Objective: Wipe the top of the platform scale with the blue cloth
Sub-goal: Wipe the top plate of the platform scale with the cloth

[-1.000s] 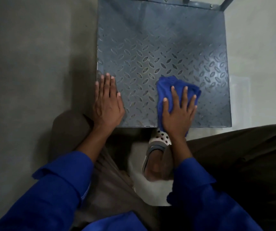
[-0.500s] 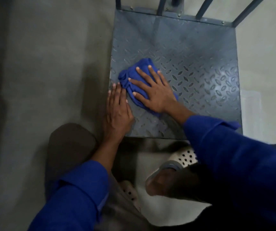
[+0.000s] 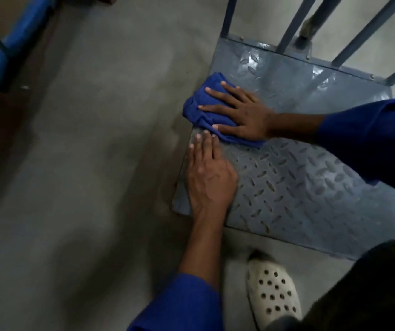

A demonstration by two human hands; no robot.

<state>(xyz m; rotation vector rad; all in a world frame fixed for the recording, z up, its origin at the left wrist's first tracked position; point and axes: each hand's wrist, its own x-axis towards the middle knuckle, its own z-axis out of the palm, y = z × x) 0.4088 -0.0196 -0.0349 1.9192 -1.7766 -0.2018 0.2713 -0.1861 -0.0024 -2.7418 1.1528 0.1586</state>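
The platform scale (image 3: pixel 294 187) is a grey checker-plate slab low on the concrete floor, filling the right half of the head view. The blue cloth (image 3: pixel 201 106) lies bunched on the plate's left edge, towards the far side. My right hand (image 3: pixel 242 113) presses flat on the cloth with fingers spread, pointing left. My left hand (image 3: pixel 208 177) rests palm-down on the plate's near-left corner, fingers together, its tips almost touching the cloth. It holds nothing.
Grey metal bars (image 3: pixel 289 27) rise from the scale's far edge. A white perforated clog (image 3: pixel 273 295) stands on the floor just before the near edge. A blue frame (image 3: pixel 12 41) runs along the far left. Bare concrete floor (image 3: pixel 84 163) spreads to the left.
My right hand has slid the cloth from the near right part of the plate across to its left edge and farther away. My left hand has stayed on the near-left corner.
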